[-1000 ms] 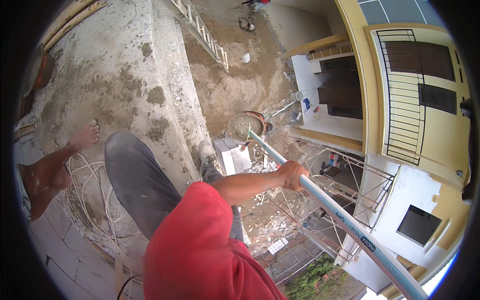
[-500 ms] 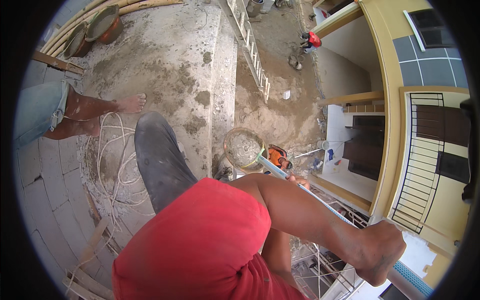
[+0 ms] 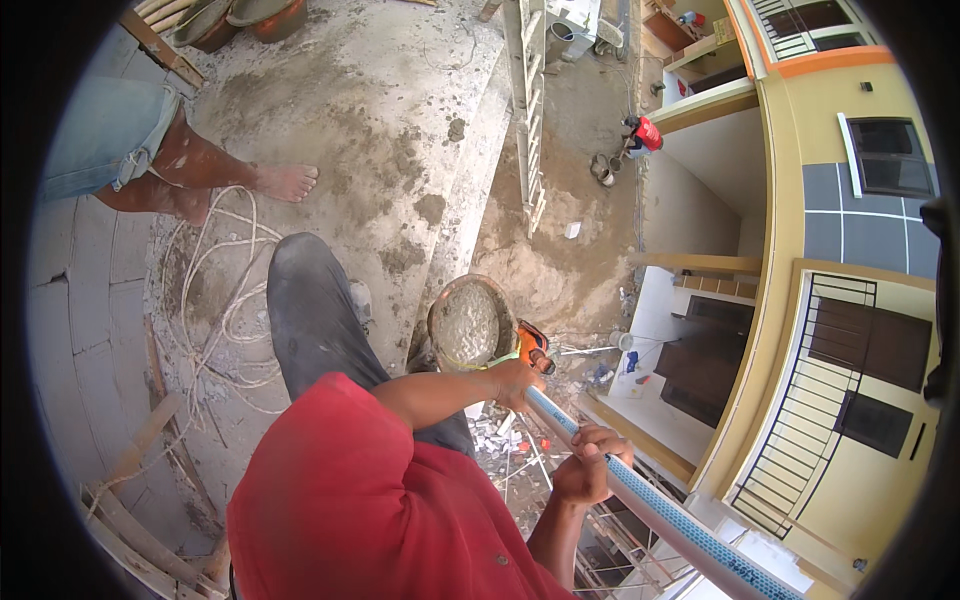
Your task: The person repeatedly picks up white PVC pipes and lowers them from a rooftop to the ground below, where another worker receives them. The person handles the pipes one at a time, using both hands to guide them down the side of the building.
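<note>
My left hand [image 3: 515, 385] is closed around a long white-and-blue pipe [image 3: 680, 515], near the end beside the bucket. Farther down, my right hand [image 3: 590, 466] also grips the pipe, which slants off to the lower right. A round bucket [image 3: 437, 318] of wet grey mortar [image 3: 468, 325] is at the pipe's upper end. Something light green, like a strap or handle, shows between the bucket rim and my left hand; how it joins the pipe is hidden. My red-sleeved left arm covers part of the view below.
Another person's bare feet [image 3: 287, 182] stand on the concrete ledge at left, beside coiled rope [image 3: 195, 320]. Mortar tubs [image 3: 270, 18] sit at the upper left. A ladder [image 3: 527, 110] leans ahead. Below are a worker in orange [image 3: 535, 347], a worker in red [image 3: 646, 134] and scaffolding [image 3: 625, 540].
My left hand has moved from low on the pipe up to beside the bucket. The bucket now appears slightly left and lower, and its mortar shows more fully. The view has shifted.
</note>
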A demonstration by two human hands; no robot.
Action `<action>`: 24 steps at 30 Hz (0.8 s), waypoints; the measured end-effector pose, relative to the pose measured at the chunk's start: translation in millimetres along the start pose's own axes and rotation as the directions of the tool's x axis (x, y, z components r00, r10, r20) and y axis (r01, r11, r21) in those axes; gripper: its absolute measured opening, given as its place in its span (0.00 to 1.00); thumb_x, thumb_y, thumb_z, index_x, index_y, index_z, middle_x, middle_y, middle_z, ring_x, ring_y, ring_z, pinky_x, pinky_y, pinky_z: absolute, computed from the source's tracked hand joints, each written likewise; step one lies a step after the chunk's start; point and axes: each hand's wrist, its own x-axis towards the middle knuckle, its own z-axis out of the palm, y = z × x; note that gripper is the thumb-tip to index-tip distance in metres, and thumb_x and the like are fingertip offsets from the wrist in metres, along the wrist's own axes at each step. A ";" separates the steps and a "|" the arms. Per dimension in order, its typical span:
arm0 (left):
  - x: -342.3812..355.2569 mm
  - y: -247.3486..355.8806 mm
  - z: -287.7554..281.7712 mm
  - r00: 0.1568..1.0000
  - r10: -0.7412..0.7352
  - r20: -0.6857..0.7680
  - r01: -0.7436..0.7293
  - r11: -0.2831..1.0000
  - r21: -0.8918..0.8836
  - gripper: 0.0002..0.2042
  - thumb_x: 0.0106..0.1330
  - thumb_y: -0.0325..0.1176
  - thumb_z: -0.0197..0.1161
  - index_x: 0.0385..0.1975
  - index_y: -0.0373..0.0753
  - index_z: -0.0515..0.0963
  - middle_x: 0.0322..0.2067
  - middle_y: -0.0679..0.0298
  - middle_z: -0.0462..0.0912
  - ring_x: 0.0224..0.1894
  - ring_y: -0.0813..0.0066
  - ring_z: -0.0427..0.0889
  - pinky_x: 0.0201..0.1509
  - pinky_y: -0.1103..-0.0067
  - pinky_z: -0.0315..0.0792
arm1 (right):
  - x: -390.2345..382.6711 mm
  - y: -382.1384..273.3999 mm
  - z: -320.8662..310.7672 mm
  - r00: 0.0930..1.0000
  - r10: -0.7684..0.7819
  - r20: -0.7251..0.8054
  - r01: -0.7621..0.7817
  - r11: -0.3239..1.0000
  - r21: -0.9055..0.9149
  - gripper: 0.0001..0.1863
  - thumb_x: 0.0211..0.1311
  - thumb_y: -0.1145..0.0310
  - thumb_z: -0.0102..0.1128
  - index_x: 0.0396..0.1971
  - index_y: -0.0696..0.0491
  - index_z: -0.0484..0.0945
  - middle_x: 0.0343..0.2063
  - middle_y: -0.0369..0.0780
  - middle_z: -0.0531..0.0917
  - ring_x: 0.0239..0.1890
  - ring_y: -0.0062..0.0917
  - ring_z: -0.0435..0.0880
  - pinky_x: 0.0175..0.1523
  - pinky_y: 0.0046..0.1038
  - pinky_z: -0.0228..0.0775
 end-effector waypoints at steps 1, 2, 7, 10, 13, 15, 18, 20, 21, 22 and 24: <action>0.3 6.3 8.8 0.999 -0.041 0.009 0.040 0.999 0.027 0.13 0.41 0.42 0.69 0.23 0.47 0.75 0.25 0.63 0.81 0.34 0.56 0.81 0.45 0.63 0.73 | -1.4 -15.2 -1.6 0.998 -0.028 0.058 0.027 0.999 0.017 0.08 0.46 0.72 0.55 0.20 0.53 0.64 0.16 0.41 0.70 0.22 0.27 0.70 0.38 0.33 0.66; 5.6 16.2 7.9 0.998 -0.059 0.014 0.058 0.997 0.059 0.11 0.41 0.42 0.68 0.18 0.46 0.73 0.20 0.64 0.79 0.29 0.57 0.81 0.38 0.64 0.75 | 0.5 -27.2 -2.7 0.993 -0.056 0.107 0.052 0.998 0.042 0.08 0.46 0.71 0.55 0.20 0.53 0.64 0.16 0.41 0.71 0.22 0.27 0.70 0.38 0.33 0.66; 3.0 94.2 -61.2 0.997 -0.005 -0.082 0.011 0.997 0.074 0.09 0.37 0.41 0.64 0.19 0.46 0.79 0.21 0.57 0.81 0.29 0.53 0.82 0.34 0.62 0.74 | 26.2 -92.7 -19.5 0.960 -0.132 0.247 0.078 0.973 0.218 0.10 0.49 0.69 0.57 0.21 0.50 0.63 0.15 0.36 0.67 0.20 0.23 0.67 0.38 0.32 0.61; -0.1 147.6 -95.3 0.995 0.031 -0.099 -0.019 0.993 0.116 0.10 0.37 0.40 0.64 0.19 0.45 0.80 0.20 0.56 0.82 0.28 0.53 0.83 0.34 0.63 0.75 | 39.9 -135.8 -25.1 0.923 -0.217 0.318 0.109 0.939 0.326 0.11 0.52 0.68 0.57 0.21 0.49 0.62 0.14 0.33 0.65 0.19 0.21 0.65 0.40 0.31 0.60; -1.3 185.5 -126.2 0.970 0.129 -0.207 -0.095 0.982 0.165 0.10 0.36 0.40 0.65 0.18 0.44 0.80 0.19 0.55 0.81 0.26 0.53 0.83 0.32 0.63 0.76 | 53.8 -171.4 -25.1 0.821 -0.394 0.413 0.210 0.882 0.422 0.08 0.51 0.69 0.56 0.23 0.49 0.65 0.15 0.34 0.68 0.20 0.22 0.67 0.38 0.33 0.61; -9.5 203.8 -145.4 0.953 0.152 -0.262 -0.090 0.968 0.233 0.10 0.36 0.40 0.65 0.18 0.44 0.80 0.18 0.55 0.81 0.25 0.54 0.83 0.31 0.63 0.76 | 63.2 -191.3 -22.5 0.691 -0.483 0.538 0.226 0.851 0.474 0.10 0.50 0.65 0.55 0.22 0.48 0.62 0.16 0.33 0.64 0.20 0.22 0.61 0.39 0.32 0.57; -30.9 219.2 -172.6 0.913 0.194 -0.359 -0.073 0.944 0.323 0.08 0.36 0.39 0.64 0.16 0.44 0.79 0.17 0.55 0.80 0.24 0.54 0.82 0.30 0.63 0.75 | 61.9 -204.7 -11.9 0.672 -0.529 0.518 0.217 0.810 0.545 0.11 0.50 0.65 0.55 0.21 0.47 0.61 0.15 0.33 0.65 0.20 0.21 0.61 0.38 0.32 0.57; -46.1 217.9 -188.9 0.878 0.208 -0.431 -0.024 0.919 0.395 0.08 0.36 0.39 0.64 0.16 0.44 0.79 0.16 0.55 0.80 0.24 0.54 0.82 0.29 0.63 0.75 | 64.3 -202.7 -0.8 0.591 -0.562 0.579 0.198 0.797 0.571 0.09 0.53 0.63 0.56 0.27 0.50 0.68 0.18 0.36 0.69 0.22 0.27 0.67 0.39 0.37 0.61; -53.7 213.1 -196.2 0.882 0.177 -0.437 0.018 0.914 0.406 0.07 0.37 0.38 0.63 0.15 0.45 0.79 0.17 0.56 0.80 0.24 0.53 0.82 0.29 0.63 0.75 | 65.4 -199.4 5.3 0.545 -0.572 0.613 0.182 0.795 0.579 0.10 0.55 0.62 0.57 0.30 0.52 0.71 0.20 0.38 0.72 0.23 0.29 0.69 0.39 0.39 0.62; -61.7 206.0 -201.5 0.868 0.159 -0.470 0.060 0.907 0.418 0.07 0.37 0.38 0.63 0.15 0.45 0.78 0.17 0.56 0.80 0.24 0.53 0.82 0.29 0.63 0.75 | 58.6 -189.6 11.5 0.649 -0.530 0.546 0.153 0.794 0.589 0.10 0.51 0.68 0.57 0.21 0.47 0.63 0.14 0.33 0.65 0.21 0.20 0.67 0.43 0.29 0.59; -73.2 185.8 -209.4 0.836 0.132 -0.532 0.135 0.891 0.433 0.06 0.37 0.38 0.63 0.15 0.45 0.78 0.18 0.56 0.80 0.25 0.53 0.83 0.30 0.63 0.74 | 54.2 -169.8 25.3 0.612 -0.518 0.598 0.134 0.813 0.567 0.10 0.51 0.68 0.56 0.21 0.47 0.63 0.15 0.32 0.66 0.23 0.20 0.67 0.46 0.30 0.58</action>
